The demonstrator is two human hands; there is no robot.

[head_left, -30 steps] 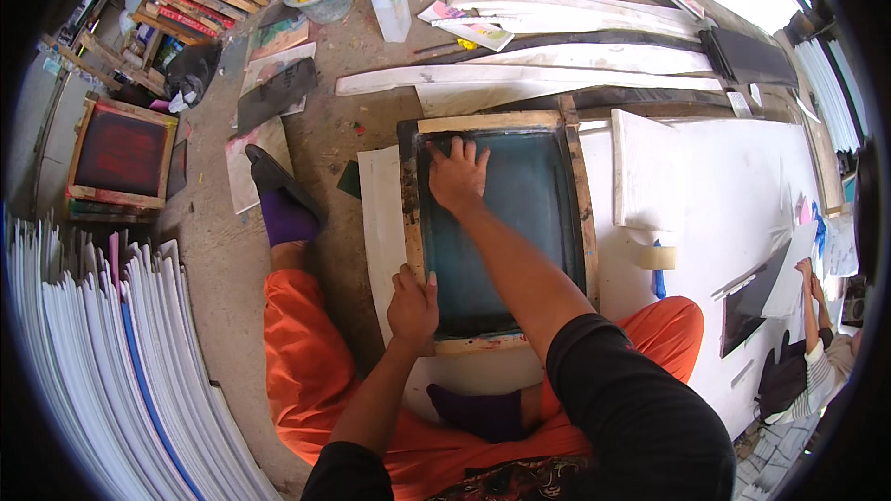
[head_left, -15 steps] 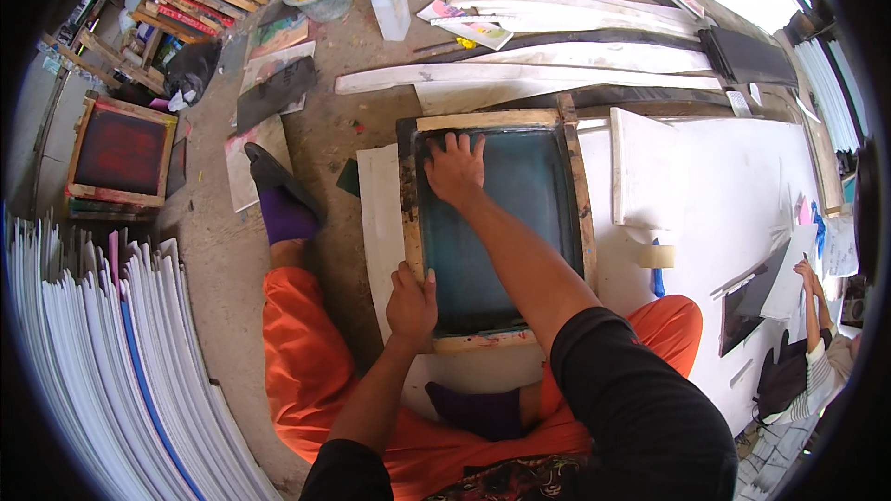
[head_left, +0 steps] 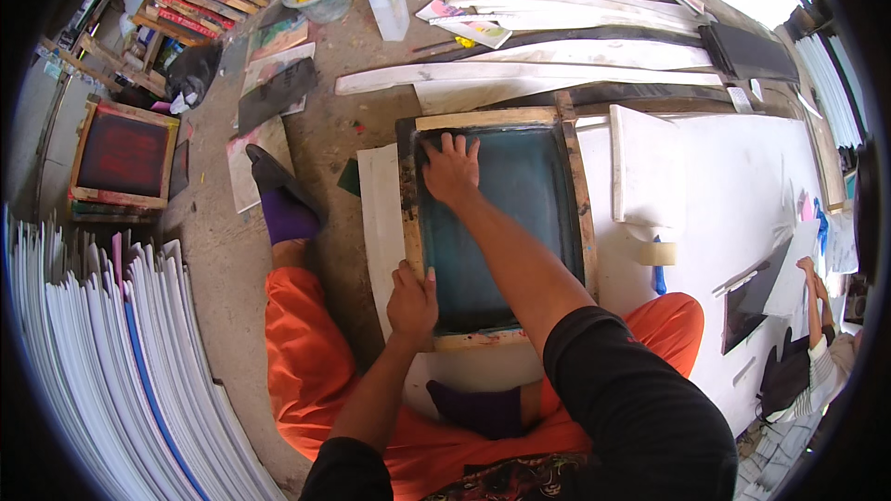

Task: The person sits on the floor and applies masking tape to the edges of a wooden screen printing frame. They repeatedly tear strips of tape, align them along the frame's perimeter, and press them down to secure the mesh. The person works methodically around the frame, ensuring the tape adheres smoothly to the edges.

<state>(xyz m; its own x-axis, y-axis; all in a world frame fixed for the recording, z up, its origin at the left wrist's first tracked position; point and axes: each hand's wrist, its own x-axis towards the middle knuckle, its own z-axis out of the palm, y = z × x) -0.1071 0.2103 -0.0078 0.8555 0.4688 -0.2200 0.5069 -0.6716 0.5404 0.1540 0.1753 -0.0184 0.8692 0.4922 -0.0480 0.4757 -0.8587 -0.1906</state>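
Left hand [head_left: 412,303] grasping frame [head_left: 501,118] by left rail; right hand [head_left: 451,172] open on mesh [head_left: 524,195], slightly left of earlier.

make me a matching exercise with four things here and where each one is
1. left hand
2. right hand
3. tape roll
4. translucent bottle

A. on the white board
B. at the left rail of the wooden frame
C. on the floor, near the tub
D. over the mesh's upper-left part

Pairs: 1-B; 2-D; 3-A; 4-C
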